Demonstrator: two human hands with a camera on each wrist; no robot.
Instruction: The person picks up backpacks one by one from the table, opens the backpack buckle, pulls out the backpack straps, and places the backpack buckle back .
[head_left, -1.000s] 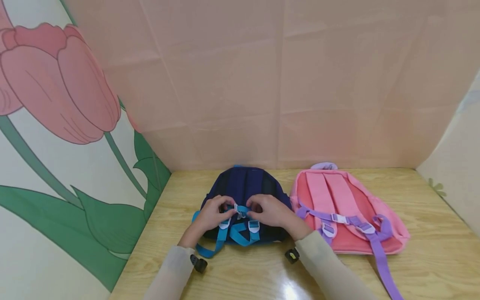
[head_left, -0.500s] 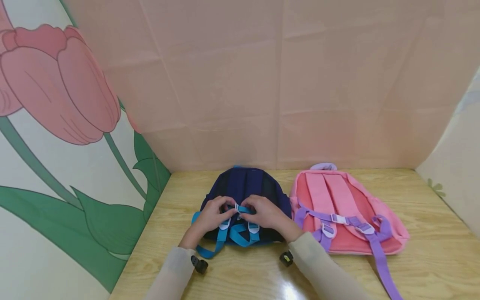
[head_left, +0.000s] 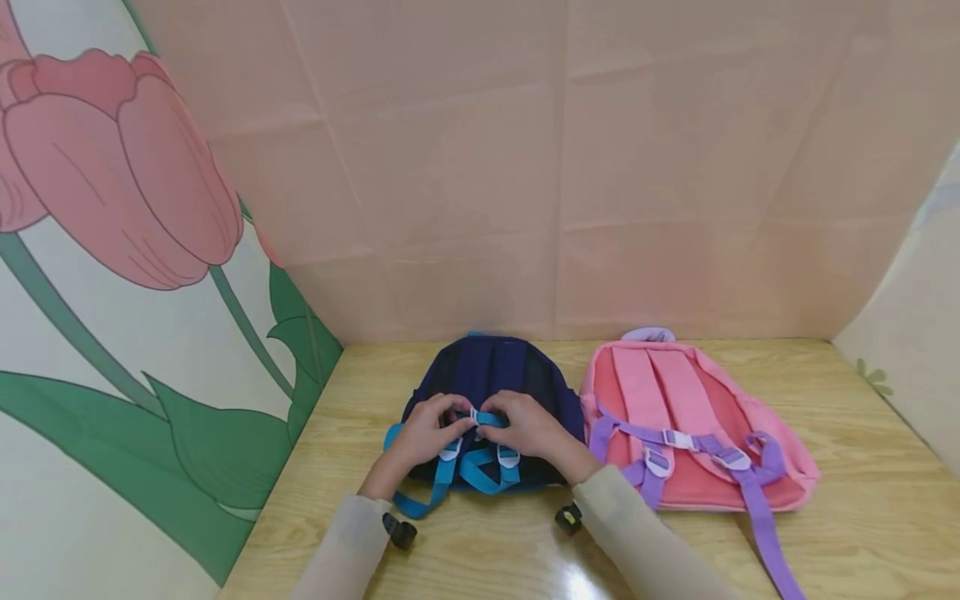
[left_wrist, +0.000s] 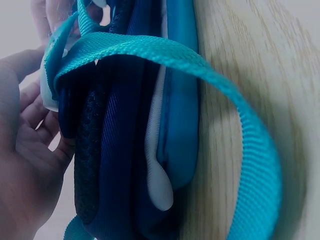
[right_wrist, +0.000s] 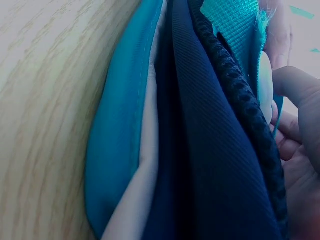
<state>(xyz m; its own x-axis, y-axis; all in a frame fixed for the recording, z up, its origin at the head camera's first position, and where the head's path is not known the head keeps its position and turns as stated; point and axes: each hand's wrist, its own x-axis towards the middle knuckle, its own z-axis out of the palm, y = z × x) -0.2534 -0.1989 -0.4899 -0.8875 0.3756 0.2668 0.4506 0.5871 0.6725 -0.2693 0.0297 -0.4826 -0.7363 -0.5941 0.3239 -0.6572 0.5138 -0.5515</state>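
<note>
A navy backpack (head_left: 491,358) lies with its shoulder straps up on the wooden table. Over its middle, my left hand (head_left: 427,429) pinches a small white buckle (head_left: 474,415) between thumb and fingers. From the other side my right hand (head_left: 528,425) pinches the blue chest strap (head_left: 491,420) close to that buckle. Whether the buckle's halves are joined is too small to tell. Below the hands, white adjusters (head_left: 508,456) carry loose blue webbing (head_left: 414,505). In the left wrist view a turquoise strap (left_wrist: 145,47) loops across the bag's side; the fingertips are partly hidden.
A pink backpack (head_left: 708,387) with purple straps lies just right of the navy one, its white chest buckle (head_left: 678,437) joined. One purple strap (head_left: 768,533) trails toward the front edge. A pinkish backdrop (head_left: 555,167) stands behind the table (head_left: 885,500), a tulip-printed panel (head_left: 120,167) at left.
My right hand has shifted slightly left, bringing the blue strap closer to the white buckle. The left hand stays nearly in place. Both backpacks remain where they were.
</note>
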